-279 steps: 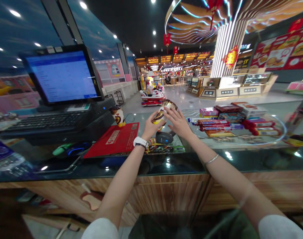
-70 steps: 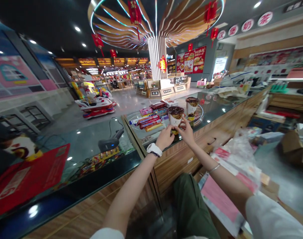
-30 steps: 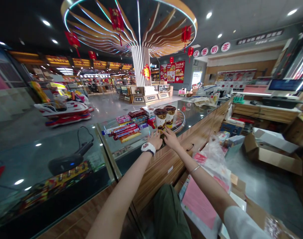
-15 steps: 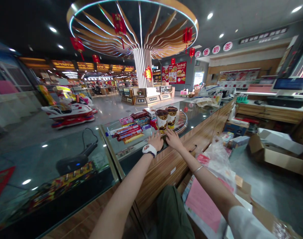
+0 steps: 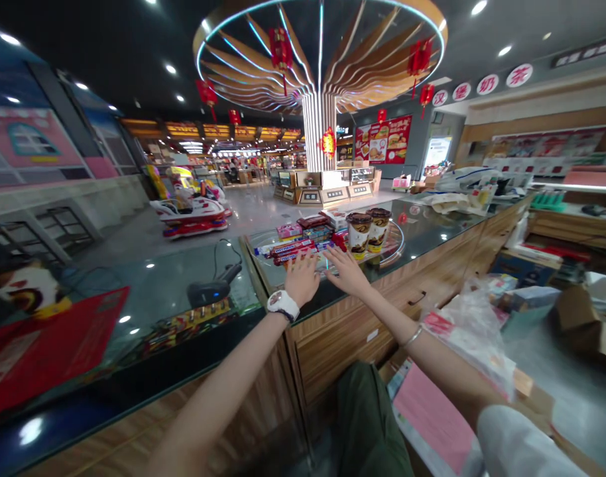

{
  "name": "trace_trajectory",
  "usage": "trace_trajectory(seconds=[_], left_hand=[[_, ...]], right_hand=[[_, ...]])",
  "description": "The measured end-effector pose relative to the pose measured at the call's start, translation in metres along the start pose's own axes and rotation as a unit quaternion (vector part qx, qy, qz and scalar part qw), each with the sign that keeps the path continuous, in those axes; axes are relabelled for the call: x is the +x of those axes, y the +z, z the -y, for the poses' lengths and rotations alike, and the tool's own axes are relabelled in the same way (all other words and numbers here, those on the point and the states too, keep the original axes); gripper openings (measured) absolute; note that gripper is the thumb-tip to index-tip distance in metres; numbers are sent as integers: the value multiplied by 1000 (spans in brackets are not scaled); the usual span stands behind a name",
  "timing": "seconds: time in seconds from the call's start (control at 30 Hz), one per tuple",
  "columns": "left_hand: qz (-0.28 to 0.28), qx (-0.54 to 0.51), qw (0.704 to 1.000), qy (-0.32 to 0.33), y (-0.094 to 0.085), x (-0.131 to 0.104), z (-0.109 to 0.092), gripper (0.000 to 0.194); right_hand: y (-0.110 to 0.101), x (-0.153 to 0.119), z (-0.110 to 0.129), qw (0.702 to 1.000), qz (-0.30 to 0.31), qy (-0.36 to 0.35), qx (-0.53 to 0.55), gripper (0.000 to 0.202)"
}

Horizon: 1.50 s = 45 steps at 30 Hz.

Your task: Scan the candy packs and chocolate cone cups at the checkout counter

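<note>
My left hand [image 5: 303, 277] is stretched out with its fingers spread, in front of the red Mentos rolls [image 5: 292, 250] and hiding part of them. Fingers apart, my right hand [image 5: 347, 270] reaches over the counter's near edge, just left of the two cups. Neither hand holds anything; whether the fingertips touch the glass I cannot tell. A brown-and-white lidded cup [image 5: 359, 235] stands upright beside a second similar cup [image 5: 378, 230]. Behind the rolls lie a pink packet [image 5: 289, 230] and several other sweet packets [image 5: 317, 225].
The glass-topped counter [image 5: 422, 232] runs to the far right. A black barcode scanner [image 5: 209, 291] lies on the left section, near a red sheet [image 5: 59, 344]. Below right are a plastic bag [image 5: 482, 331], pink paper [image 5: 435, 411] and an open cardboard box [image 5: 581, 324].
The view has turned left. My hands have drawn away from the cups to the left, and the left hand's fingers now cover some of the Mentos rolls. The cups still stand together.
</note>
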<state>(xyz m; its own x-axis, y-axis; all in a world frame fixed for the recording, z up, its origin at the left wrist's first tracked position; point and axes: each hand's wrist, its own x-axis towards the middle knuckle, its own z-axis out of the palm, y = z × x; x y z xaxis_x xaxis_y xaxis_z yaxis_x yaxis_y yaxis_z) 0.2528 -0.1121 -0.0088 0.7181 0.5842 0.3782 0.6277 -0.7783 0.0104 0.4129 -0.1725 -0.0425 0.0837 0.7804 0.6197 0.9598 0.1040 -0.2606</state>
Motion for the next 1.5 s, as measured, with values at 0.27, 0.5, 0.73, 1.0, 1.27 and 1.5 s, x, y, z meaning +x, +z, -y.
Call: trace_trajectory(seconds=[0.27, 0.5, 0.73, 1.0, 1.27, 1.5], left_hand=[[-47, 31, 997, -46, -30, -63, 62, 53], [-80, 66, 986, -127, -52, -134, 121, 47], [-94, 115, 966, -213, -83, -189, 182, 46], [-104, 151, 942, -281, -107, -224, 244, 46], [-96, 162, 923, -335, -108, -227, 304, 45], [-129, 175, 884, -414, -104, -222, 356, 35]], right_hand=[[32, 24, 74, 994, 16, -86, 59, 55], [67, 35, 153, 975, 39, -171, 137, 53], [100, 53, 234, 951, 61, -244, 180, 51], [141, 83, 318, 934, 97, -277, 202, 55], [191, 111, 369, 934, 132, -258, 208, 54], [237, 134, 405, 939, 150, -224, 214, 55]])
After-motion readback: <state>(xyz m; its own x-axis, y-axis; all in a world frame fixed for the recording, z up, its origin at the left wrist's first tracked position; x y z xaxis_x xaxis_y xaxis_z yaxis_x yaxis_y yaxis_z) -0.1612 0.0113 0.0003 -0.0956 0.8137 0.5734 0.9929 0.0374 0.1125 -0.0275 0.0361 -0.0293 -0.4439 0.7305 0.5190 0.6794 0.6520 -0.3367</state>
